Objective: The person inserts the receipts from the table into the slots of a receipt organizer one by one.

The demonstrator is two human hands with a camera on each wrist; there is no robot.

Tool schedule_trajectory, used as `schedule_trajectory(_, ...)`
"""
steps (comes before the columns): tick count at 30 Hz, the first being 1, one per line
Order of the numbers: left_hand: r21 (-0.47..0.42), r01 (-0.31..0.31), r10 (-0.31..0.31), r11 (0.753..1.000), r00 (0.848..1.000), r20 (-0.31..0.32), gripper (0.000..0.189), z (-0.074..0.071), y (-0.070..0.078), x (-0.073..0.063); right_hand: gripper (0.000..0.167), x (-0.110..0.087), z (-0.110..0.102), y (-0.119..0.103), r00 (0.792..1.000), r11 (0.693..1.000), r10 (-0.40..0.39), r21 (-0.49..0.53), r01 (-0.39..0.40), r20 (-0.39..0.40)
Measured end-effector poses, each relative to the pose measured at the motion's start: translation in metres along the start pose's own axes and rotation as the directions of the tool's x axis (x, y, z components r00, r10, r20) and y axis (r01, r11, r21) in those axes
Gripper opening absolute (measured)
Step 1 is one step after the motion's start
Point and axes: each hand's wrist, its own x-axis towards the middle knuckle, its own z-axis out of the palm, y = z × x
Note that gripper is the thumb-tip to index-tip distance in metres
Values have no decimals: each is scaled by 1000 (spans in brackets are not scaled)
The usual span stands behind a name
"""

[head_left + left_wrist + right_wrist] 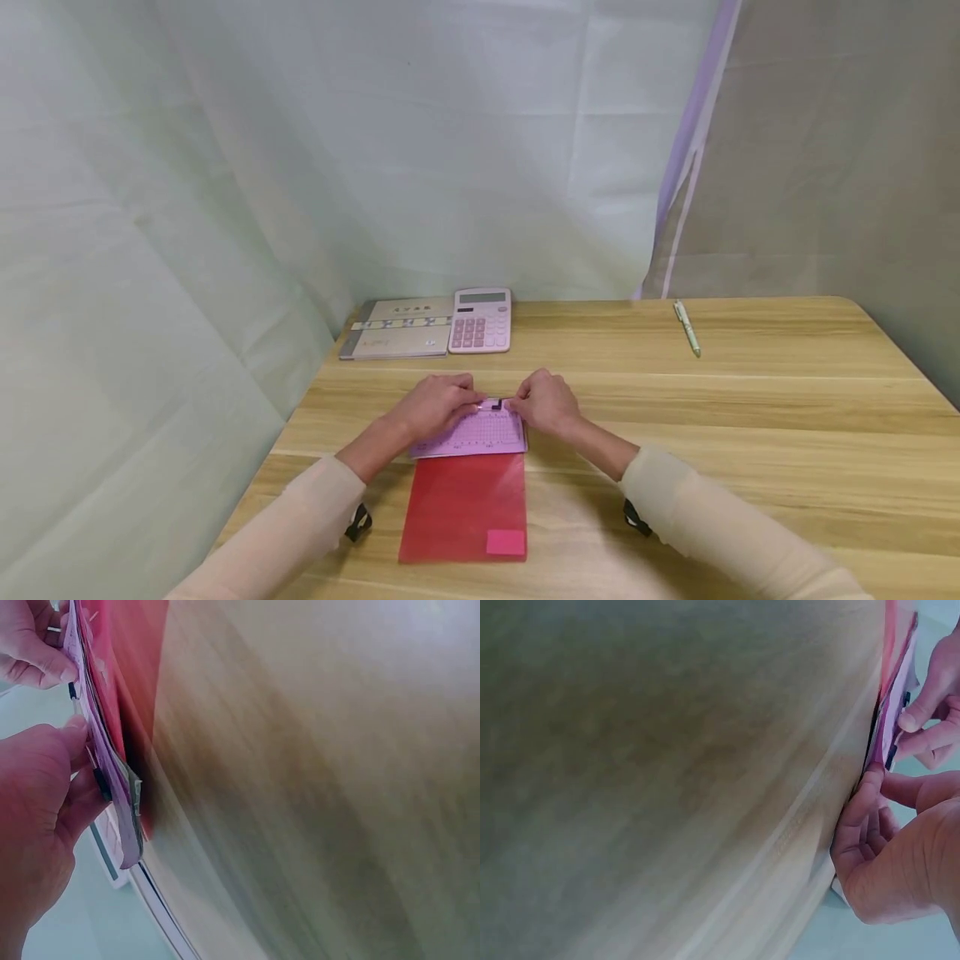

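A sheaf of purple printed papers (480,431) lies over the upper part of a red folder (465,500), which has a pink label (506,542) in its lower right corner. Along the papers' far edge runs a thin metal clip with black ends (497,405). My left hand (441,406) pinches this clip between thumb and fingers. At the far right corner, my right hand (548,403) pinches the purple papers' edge between thumb and forefinger, its other fingers curled in the right wrist view. Several layered page edges (112,761) show side-on in the left wrist view.
Beyond the hands, a grey-beige notebook (405,327) lies beside a pink calculator (480,321). A pale green pen (687,328) rests near the back of the wooden table (787,433) on the right. Light curtains (480,150) hang behind the table.
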Motion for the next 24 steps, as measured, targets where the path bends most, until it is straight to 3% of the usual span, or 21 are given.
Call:
schedule_trajectory(6, 4, 14, -14, 1000, 1000, -8, 32, 2, 1, -2, 26, 1, 0, 1, 1000, 999, 13, 31, -14, 24)
schedule_trajectory(13, 2, 17, -17, 1000, 1000, -13, 31, 3, 2, -2, 13, 2, -9, 4, 992, 972, 73, 217, -95, 106)
schedule_trajectory(19, 18, 30, -30, 999, 1000, -3, 31, 2, 2, -1, 6, 2, -14, 0, 978, 964, 56, 244, -105, 201)
schedule_trajectory(24, 21, -1, 1, 1000, 1000, -23, 29, 3, 2, 0, 7, 1, -11, -1, 980, 958, 56, 266, -106, 189)
